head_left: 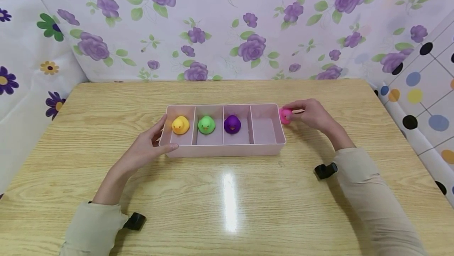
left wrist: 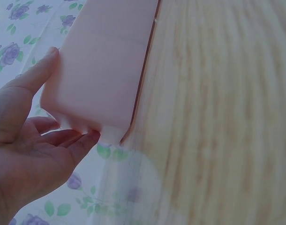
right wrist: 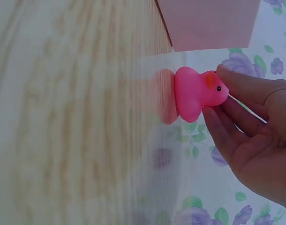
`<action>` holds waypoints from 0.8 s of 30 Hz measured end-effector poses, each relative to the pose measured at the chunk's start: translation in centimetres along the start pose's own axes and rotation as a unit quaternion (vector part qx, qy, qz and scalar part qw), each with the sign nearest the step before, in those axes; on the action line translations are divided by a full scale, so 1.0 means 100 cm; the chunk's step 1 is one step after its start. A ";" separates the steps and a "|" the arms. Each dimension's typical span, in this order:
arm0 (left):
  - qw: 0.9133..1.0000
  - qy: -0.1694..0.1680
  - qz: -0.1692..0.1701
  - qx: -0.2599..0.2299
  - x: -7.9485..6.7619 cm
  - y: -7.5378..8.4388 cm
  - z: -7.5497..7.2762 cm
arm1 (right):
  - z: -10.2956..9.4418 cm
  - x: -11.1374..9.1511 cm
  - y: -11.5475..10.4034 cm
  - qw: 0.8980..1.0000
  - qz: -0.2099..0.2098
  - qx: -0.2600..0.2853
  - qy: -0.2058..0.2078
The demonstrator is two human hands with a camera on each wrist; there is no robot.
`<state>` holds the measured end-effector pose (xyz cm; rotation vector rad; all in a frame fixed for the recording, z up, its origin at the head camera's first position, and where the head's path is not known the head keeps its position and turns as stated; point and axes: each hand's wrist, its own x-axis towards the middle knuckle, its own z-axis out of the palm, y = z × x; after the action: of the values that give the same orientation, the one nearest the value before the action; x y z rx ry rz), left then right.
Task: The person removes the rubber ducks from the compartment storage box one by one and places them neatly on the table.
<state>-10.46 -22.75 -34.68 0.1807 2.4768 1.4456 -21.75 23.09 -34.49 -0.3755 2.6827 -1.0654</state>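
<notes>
Pink duck is pinched by head in R hand; it's set upright on desk, just right of 4-compt. tray. Tray's left end is gripped by L hand. Yellow duck, green duck & purple duck are seated in left 3 compts., L to R.

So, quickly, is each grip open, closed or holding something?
Left grip: holding the divided box by one end.
Right grip: pinching the pink duck by its head.
</notes>
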 end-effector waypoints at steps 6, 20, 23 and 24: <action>1.000 -0.001 -0.001 -0.002 0.000 0.000 0.000 | -0.005 -0.004 -0.001 1.000 0.005 0.011 0.028; 1.000 0.001 -0.005 0.003 0.000 -0.001 0.000 | -0.003 -0.014 -0.036 0.997 -0.048 0.051 0.037; 1.000 0.001 -0.003 0.003 0.000 -0.001 0.000 | 0.000 -0.015 -0.042 0.997 -0.052 0.047 0.034; 1.000 0.001 -0.003 0.002 0.000 -0.001 0.001 | 0.001 -0.015 -0.045 0.997 -0.052 0.045 0.033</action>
<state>-10.49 -22.73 -34.78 0.1733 2.4806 1.4384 -19.65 20.35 -31.32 -0.4749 2.6872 -1.2433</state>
